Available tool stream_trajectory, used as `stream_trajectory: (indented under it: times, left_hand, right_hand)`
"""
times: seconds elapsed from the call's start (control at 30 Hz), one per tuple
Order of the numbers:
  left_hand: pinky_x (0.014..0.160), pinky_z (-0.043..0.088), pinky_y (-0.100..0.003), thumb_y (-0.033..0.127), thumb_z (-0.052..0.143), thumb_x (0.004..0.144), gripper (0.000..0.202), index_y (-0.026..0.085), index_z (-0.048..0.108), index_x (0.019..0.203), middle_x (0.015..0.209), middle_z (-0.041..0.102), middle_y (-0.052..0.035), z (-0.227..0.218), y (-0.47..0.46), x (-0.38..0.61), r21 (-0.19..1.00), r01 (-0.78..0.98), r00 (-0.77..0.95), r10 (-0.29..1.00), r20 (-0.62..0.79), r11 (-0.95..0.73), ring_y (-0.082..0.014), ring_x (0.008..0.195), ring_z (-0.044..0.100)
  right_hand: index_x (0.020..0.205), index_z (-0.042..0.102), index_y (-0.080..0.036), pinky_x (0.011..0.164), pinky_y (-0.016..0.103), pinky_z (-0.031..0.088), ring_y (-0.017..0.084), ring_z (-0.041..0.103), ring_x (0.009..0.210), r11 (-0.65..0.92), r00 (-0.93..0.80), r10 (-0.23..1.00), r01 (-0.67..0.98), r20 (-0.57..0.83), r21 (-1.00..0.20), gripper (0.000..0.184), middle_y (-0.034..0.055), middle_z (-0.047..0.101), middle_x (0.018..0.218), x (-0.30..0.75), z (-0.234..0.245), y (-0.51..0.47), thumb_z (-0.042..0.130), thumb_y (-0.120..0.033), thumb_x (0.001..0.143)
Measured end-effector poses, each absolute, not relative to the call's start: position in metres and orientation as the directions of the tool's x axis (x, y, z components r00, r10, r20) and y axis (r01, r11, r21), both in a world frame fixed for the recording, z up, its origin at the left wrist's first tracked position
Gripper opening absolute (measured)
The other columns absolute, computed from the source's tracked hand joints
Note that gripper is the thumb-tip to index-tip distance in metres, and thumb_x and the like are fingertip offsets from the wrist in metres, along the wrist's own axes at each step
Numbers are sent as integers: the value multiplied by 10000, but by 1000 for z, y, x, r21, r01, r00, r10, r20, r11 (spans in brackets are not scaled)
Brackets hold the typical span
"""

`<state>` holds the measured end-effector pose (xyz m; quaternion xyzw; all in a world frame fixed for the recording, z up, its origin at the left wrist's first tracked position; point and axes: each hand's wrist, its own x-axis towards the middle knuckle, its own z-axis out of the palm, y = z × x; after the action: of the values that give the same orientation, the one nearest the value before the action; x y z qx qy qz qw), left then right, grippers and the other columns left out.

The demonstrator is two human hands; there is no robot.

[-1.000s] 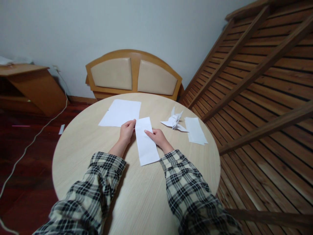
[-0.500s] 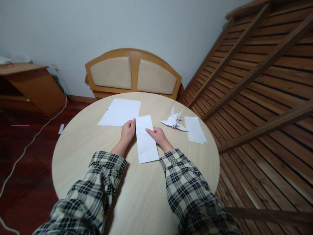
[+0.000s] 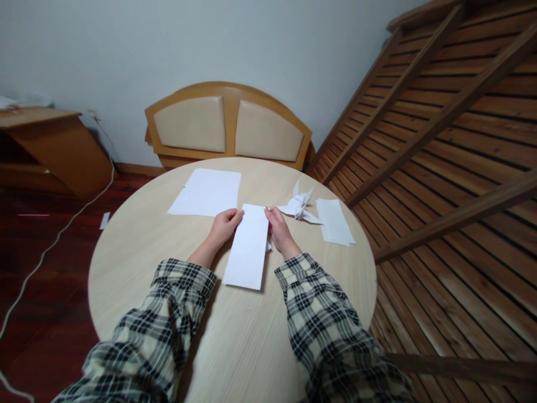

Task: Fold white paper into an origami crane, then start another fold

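Note:
A narrow folded sheet of white paper (image 3: 247, 249) is held between my two hands above the table. My left hand (image 3: 226, 225) pinches its upper left edge, fingers curled. Opposite it, my right hand (image 3: 280, 230) grips the upper right edge with the thumb near the top corner. The paper tilts, its lower end towards me and slightly left. A small white corner of paper shows just below my right hand; what it belongs to I cannot make out. Right of that hand rests a folded paper crane (image 3: 298, 205).
The round wooden table (image 3: 138, 263) also bears a large white sheet (image 3: 207, 191) at the back left and several cut paper pieces (image 3: 335, 222) at the right. Behind stands a padded headboard (image 3: 191, 124); wooden slats (image 3: 440, 184) lean at the right. A white cable (image 3: 62, 232) crosses the floor.
The folded paper has turned, its lower end swinging left and towards me. My right hand has shifted from the paper's face to its right edge; my left hand moved slightly right.

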<state>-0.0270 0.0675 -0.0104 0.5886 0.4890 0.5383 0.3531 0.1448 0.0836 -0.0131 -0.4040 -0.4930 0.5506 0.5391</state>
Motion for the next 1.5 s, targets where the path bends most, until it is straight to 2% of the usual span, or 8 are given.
stream_trajectory:
  times: [0.1,0.23,0.37,0.73,0.97,1.2,1.37,1.5]
  left_hand:
    - [507,260,-282,378,608,825,359,194,521,530,532,418,18,-11,65,-24,949,179,113,964,241,-258,-130,522,361]
    - [531,297,-284,354,585,837,298,184,559,594,560,461,11,-11,63,-22,942,200,240,945,221,-271,-125,541,396]
    - [559,340,-283,307,581,822,187,171,599,695,587,495,10,-10,62,-21,947,182,211,951,226,-265,-127,562,441]
    - [556,379,-267,303,582,792,177,171,584,674,606,508,14,-13,65,-18,974,131,136,977,167,-185,-118,556,465]
    - [575,379,-273,310,597,791,172,162,607,704,613,516,9,-12,63,-19,984,103,207,971,120,-144,-119,567,473]
    - [527,314,-274,315,615,780,175,163,659,703,610,542,-6,0,55,-22,971,206,409,912,29,-123,-117,548,427]
    - [519,293,-276,333,610,774,184,164,644,709,614,527,1,1,56,-21,963,244,419,908,3,-116,-117,545,414]
    - [513,273,-282,345,595,773,217,171,582,644,585,466,15,2,57,-20,946,290,416,909,8,-141,-116,535,381]
  right_hand:
    - [988,607,-210,639,258,458,155,577,755,17,-98,994,-296,48,-955,372,17,640,874,152,-12,86,683,-481,746]
    - [922,677,-195,627,271,448,151,577,702,-79,-260,966,-289,-1,-954,346,19,661,826,159,-13,88,772,-395,656]
    - [861,704,-189,631,271,439,137,577,673,-106,-291,956,-250,-30,-962,294,16,677,793,159,-16,89,797,-327,618]
    - [875,705,-175,642,278,443,139,590,689,-143,-362,929,-181,-69,-973,273,19,679,798,160,-14,89,790,-278,636]
    - [842,709,-156,685,267,449,140,603,745,-179,-467,883,-234,-51,-956,271,43,677,802,171,-9,88,676,-421,794]
    - [772,662,-144,635,233,424,103,554,663,-266,-583,794,-81,-171,-960,260,22,632,727,183,-9,89,644,-391,850]
    - [782,630,-152,547,227,366,101,499,606,-188,-618,756,113,-218,-976,280,-1,587,690,180,-3,85,720,-417,788]
    - [805,617,-156,531,229,351,102,489,596,-147,-639,736,168,-221,-975,314,5,582,698,173,1,81,684,-462,819]
